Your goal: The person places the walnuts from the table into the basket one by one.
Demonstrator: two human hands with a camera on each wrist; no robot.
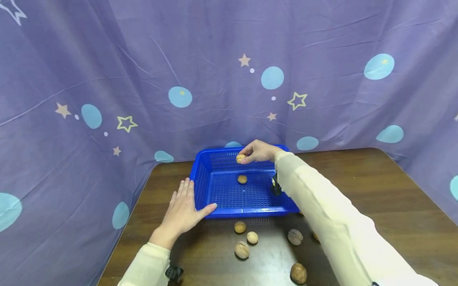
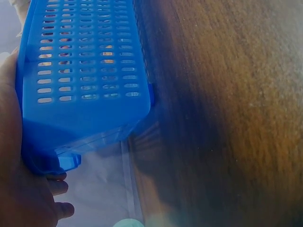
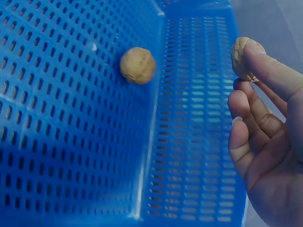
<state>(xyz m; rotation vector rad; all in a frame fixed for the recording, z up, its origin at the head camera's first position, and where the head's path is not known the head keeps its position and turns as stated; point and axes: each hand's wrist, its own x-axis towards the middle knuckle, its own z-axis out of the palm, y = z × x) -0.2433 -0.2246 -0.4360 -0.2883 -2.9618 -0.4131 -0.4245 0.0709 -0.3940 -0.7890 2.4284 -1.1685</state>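
A blue plastic basket (image 1: pixel 234 210) with slotted walls stands on the table. My right hand (image 1: pixel 260 151) is over its far part, pinching a walnut (image 1: pixel 241 158) between thumb and fingertips. The right wrist view shows this walnut (image 3: pixel 242 59) at the thumb tip, the other fingers loosely bent. Another walnut (image 1: pixel 242 179) lies on the basket floor. At the near left corner my left hand (image 1: pixel 184 210) rests on the rim, its fingers straight along the left side and its thumb along the front edge. The basket's slotted wall (image 2: pixel 85 71) fills much of the left wrist view.
Several walnuts lie on the brown wooden table (image 1: pixel 361 186) before the basket, among them a pale one (image 1: pixel 252 237) and a darker one (image 1: pixel 298 273). My right sleeve (image 1: pixel 332 214) hides part of that area. A purple patterned curtain (image 1: pixel 222 47) hangs behind.
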